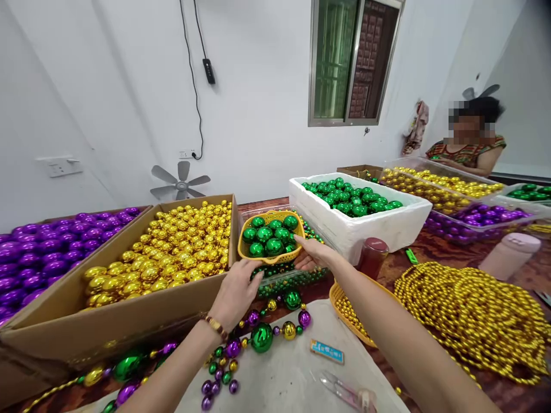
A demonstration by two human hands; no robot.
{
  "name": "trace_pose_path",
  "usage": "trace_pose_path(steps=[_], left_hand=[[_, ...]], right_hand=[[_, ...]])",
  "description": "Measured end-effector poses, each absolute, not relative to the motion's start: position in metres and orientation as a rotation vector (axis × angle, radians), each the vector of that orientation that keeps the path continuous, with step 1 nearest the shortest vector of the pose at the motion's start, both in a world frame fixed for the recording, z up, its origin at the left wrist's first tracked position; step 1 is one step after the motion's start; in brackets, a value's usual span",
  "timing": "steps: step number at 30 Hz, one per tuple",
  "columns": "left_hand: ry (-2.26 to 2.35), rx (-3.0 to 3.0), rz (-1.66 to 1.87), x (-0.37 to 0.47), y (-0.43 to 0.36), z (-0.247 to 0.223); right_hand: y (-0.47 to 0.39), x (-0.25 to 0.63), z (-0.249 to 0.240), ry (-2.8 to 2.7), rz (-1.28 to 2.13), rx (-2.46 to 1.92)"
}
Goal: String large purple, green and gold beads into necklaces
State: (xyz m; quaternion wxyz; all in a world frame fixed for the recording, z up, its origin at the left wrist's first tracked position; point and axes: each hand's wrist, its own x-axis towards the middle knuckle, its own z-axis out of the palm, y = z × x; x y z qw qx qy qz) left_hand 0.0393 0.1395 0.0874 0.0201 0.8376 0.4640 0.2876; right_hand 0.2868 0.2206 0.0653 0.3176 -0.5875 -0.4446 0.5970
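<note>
A small yellow plastic basket [279, 261] holds several shiny green balls [274, 247]. My left hand [241, 287], with a bracelet at the wrist, grips its front left rim. On the other side, my right hand [315, 253] has its thumb at the rim and its fingers lower down, partly under the basket. A clear tray [279, 282] of small green and mixed beads lies beneath and around the basket. Nearer to me, a strand of green, purple and gold beads [262, 337] rests on a pale cloth [279, 378], with small loose-looking purple and green beads beside it.
Cardboard boxes of gold balls [163, 246] and purple balls [51, 246] stand left. Right are a white foam box [370, 226] of green balls, a red-lidded jar [373, 255], a gold bead pile [469, 315], a pink bottle [512, 255] and clippers [344, 390]. A person [473, 143] sits beyond.
</note>
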Motion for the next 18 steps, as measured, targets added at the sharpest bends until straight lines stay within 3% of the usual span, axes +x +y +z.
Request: trace_pose_path(steps=[18], left_hand=[[1.703,2.721,0.65,0.101,0.243,0.103]], right_hand=[[0.251,0.297,0.069,-1.198,1.36,-1.551]])
